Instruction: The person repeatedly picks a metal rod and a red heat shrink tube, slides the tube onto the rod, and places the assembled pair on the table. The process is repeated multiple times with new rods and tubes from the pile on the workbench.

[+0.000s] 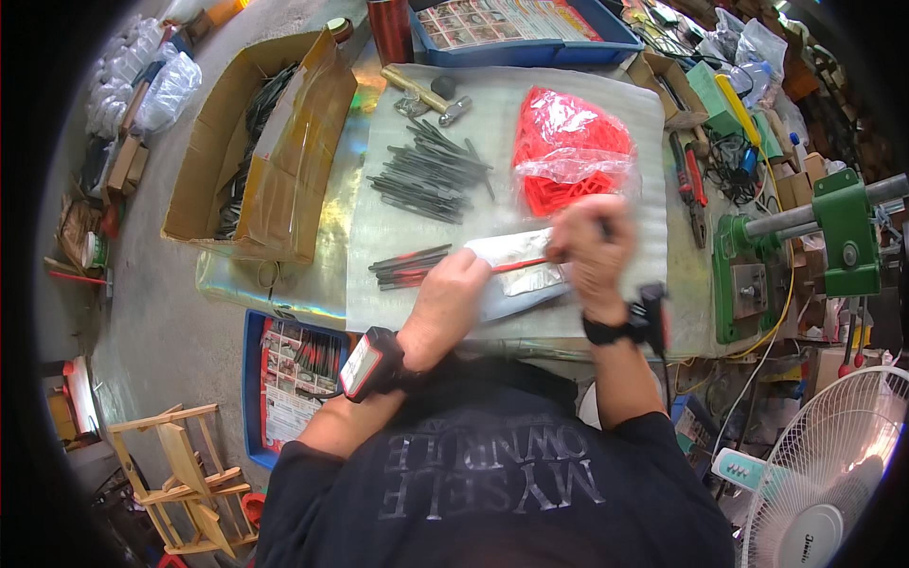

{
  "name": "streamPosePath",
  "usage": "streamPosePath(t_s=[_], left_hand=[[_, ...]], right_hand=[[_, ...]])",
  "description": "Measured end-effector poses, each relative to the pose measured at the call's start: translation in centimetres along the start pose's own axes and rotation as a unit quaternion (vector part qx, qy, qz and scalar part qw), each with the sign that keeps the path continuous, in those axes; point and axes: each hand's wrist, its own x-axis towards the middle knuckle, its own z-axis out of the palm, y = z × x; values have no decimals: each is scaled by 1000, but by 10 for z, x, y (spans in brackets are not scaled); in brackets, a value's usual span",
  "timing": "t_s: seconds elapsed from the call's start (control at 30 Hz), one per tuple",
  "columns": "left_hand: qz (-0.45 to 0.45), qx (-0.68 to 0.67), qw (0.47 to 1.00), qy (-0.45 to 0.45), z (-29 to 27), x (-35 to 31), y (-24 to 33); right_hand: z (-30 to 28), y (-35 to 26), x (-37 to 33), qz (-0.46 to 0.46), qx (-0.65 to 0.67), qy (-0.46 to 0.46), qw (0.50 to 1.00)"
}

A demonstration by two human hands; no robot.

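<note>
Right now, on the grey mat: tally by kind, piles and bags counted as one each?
Piles of dark metal rods: 2 (second pile by the left hand)
Hammer: 1
Bag of red plastic parts: 1
Clear bag under the right hand: 1
Total: 5

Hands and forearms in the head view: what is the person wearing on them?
Both hands are bare, no gloves. The left hand has a chunky device with a red-and-white face strapped at its wrist. The right hand wears a black wristband carrying a small black unit. Dark short sleeves end above the elbows.
</note>
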Motion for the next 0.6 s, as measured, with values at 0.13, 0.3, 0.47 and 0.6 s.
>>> streamPosePath(t_s=[0.13, 0.3, 0.47, 0.6], left_hand=[[11, 1, 1000, 5, -1, 0, 0], [12, 8, 1000, 2, 0, 2, -1], [23, -7, 1000, -10, 0, 1, -2], [19, -7, 1000, -9, 0, 0, -1]], right_hand=[[-1, 7, 0, 136, -9, 88, 987], [-10, 10, -3, -71, -33, 8, 997], [-2, 12, -4, 105, -28, 34, 993], [1, 10, -6, -19, 75, 2, 997]])
